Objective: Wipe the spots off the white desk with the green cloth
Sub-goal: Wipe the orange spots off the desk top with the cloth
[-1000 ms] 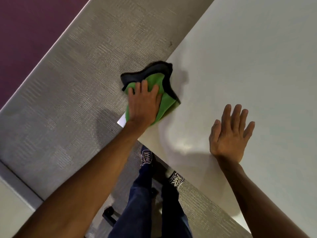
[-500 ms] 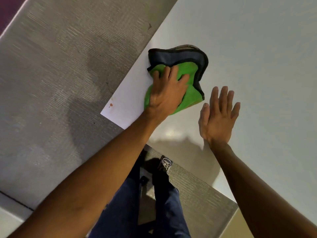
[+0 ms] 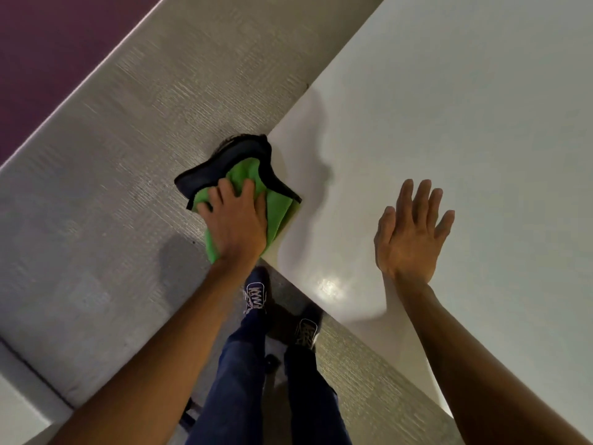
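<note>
The white desk (image 3: 449, 130) fills the right of the head view, with its near corner at the lower middle. A green cloth (image 3: 276, 203) with a dark border lies over that corner and hangs partly past the desk's left edge. My left hand (image 3: 236, 220) presses down on the cloth, fingers curled into its folds. My right hand (image 3: 412, 232) rests flat on the desk to the right, fingers spread, holding nothing. The corner under the cloth is hidden, and I see no spots on the bare desk surface.
Grey carpet (image 3: 112, 187) lies left of and below the desk, with a purple strip (image 3: 48, 43) at the top left. My legs and shoes (image 3: 256, 293) stand at the desk's corner. A pale surface (image 3: 19, 409) shows at the bottom left.
My left hand has slid the cloth back left from further in on the desk to the corner, covering the small red spot near the edge. My right hand stays flat.
</note>
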A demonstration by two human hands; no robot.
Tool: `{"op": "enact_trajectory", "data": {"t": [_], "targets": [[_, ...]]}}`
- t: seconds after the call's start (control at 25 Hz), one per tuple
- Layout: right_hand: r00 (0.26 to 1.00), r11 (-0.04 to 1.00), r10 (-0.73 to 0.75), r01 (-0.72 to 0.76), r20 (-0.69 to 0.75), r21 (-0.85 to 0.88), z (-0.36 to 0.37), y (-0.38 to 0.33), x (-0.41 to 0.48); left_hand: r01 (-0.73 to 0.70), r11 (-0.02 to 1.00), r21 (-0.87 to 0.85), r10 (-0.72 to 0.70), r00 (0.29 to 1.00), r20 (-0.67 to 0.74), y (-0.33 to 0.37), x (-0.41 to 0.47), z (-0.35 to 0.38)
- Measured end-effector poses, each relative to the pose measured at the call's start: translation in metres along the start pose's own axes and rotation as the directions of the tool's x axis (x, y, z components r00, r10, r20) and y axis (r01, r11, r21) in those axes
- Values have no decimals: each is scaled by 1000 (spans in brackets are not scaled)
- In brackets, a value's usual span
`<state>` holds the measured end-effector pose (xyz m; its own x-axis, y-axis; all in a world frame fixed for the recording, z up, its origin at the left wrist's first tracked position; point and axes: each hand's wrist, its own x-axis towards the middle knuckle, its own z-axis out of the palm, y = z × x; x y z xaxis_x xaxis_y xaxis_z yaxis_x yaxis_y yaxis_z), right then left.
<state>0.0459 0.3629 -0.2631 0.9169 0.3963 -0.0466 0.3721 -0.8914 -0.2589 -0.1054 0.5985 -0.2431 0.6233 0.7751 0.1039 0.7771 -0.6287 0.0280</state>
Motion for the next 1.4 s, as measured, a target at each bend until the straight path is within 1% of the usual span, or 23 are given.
{"op": "enact_trajectory", "data": {"t": [0.12, 0.2, 0.28, 0.36, 0.4, 0.44, 0.52, 0.64, 0.68, 0.76, 0.84, 0.92, 0.96, 1.12, 1.2, 1.28, 1.4], "targets": [[1000, 1000, -4, 4, 1, 3, -1, -2, -1, -30, 1000, 9, 30, 1000, 10, 22, 13, 0], [1000, 1000, 3, -3, 0, -6, -1, -2, -2, -112, 994, 3, 112, 994, -12, 47, 31, 6], [1000, 1000, 8, -8, -7, -19, -1, -2, -1, -215, 976, -33, 213, 976, -52, 89, 55, 11], [1000, 1000, 5, -5, -4, -25, 0, -2, 0, -328, 943, -63, 318, 940, -126, 139, 71, 14], [1000, 1000, -1, 1, -11, -31, 1, -1, 0, -399, 914, -74, 385, 910, -151, 160, 74, 13], [1000, 999, -13, 12, -28, -39, 1, 1, 0, -465, 882, -78, 450, 880, -155, 174, 73, 13], [997, 999, -42, 41, -64, -24, 1, 6, 0, -531, 843, -92, 519, 846, -122, 179, 58, 13], [989, 994, -12, 28, -146, 110, -1, 10, -4, -530, 836, -139, 525, 848, -77, 142, 14, 8], [986, 991, -5, 27, -164, 128, -2, 9, -5, -521, 836, -171, 519, 853, -59, 124, -4, 4], [987, 994, -20, 37, -159, 107, -4, 7, -7, -518, 831, -202, 527, 850, -7, 90, -41, -6], [990, 996, -39, 50, -138, 75, -5, 8, -6, -541, 822, -179, 557, 829, 51, 70, -61, -13], [990, 998, -37, 44, -134, 54, -6, 6, -6, -566, 811, -147, 577, 816, 44, 72, -53, -12], [991, 998, -35, 42, -131, 46, -5, 6, -5, -559, 816, -150, 569, 821, 38, 79, -42, -10], [990, 1000, -22, 24, -142, 7, -2, 7, -5, -475, 852, -218, 482, 876, -26, 130, 26, 1], [988, 999, -33, 30, -153, -22, 0, 8, -4, -427, 881, -201, 430, 902, -33, 147, 53, 0], [989, 999, -34, 30, -143, -28, 1, 9, -3, -432, 882, -187, 430, 901, -52, 146, 50, -1], [991, 1000, -29, 27, -130, -16, -2, 6, -6, -475, 859, -193, 484, 875, -3, 109, -14, -9]]}}
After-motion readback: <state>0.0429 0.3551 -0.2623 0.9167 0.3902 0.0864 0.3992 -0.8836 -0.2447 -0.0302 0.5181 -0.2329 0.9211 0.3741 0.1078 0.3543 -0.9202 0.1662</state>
